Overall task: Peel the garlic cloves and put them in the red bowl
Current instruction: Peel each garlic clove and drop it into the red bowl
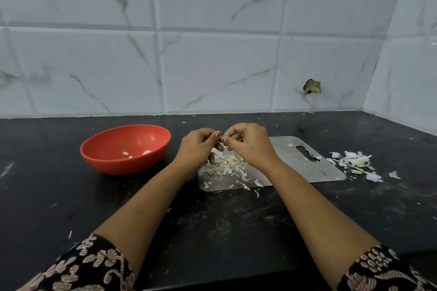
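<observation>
Head view, centre frame: left hand and right hand, grips pinched on a small pale garlic clove, half-peeled. A few peeled cloves lie in the round red plastic bowl, centre-left; the task looks early.

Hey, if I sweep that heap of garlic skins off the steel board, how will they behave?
Probably very light and floppy: the garlic skins are thin, curled flakes. They would likely scatter rather than slide together, since stray bits lie past the steel board on the counter.
</observation>
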`<state>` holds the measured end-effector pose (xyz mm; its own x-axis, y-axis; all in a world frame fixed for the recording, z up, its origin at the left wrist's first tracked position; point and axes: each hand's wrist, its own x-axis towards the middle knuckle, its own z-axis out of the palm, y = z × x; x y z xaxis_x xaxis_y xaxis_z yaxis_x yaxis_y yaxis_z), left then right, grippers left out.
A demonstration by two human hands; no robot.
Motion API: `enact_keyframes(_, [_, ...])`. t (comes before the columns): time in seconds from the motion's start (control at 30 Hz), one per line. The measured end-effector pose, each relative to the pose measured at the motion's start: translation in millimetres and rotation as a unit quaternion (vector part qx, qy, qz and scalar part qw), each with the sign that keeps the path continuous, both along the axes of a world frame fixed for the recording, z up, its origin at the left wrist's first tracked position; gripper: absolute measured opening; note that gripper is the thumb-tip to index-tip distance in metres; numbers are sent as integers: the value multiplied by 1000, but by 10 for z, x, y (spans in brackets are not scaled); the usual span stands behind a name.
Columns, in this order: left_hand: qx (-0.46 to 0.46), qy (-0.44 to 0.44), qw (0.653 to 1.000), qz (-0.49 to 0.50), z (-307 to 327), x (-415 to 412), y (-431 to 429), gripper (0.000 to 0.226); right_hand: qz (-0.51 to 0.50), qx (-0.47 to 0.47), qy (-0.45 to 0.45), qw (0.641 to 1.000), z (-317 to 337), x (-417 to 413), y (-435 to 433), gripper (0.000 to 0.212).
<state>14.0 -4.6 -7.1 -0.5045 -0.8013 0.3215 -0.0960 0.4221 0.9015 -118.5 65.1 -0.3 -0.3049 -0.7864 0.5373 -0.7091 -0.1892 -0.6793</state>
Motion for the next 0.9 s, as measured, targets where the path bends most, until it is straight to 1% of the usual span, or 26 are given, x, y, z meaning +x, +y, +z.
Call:
enact_keyframes(0.1, [18,21,1000,-5,-11,-10,-10,19,-6,18,4,1000,-7,1,-9,12])
enact_keyframes(0.33, [72,62,993,-66,7,0,0,12,-19,53,139,989,-26,22,-8,11])
enact_keyframes(0.43, [83,73,991,-72,10,-1,8,9,-28,63,171,983,-22,40,-3,12])
enact_keyframes(0.6, [82,84,990,-75,8,1,15,8,-23,51,138,989,-22,58,-19,15])
enact_keyframes(0.7, [87,98,989,-74,9,-13,16,8,-12,44,85,995,-17,66,-15,16])
enact_keyframes(0.8, [96,117,987,-62,8,-18,-18,8,-3,55,21,998,-6,59,4,16])
enact_keyframes(0.9, [101,116,987,-54,2,-20,-39,10,0,68,6,998,15,43,28,17])
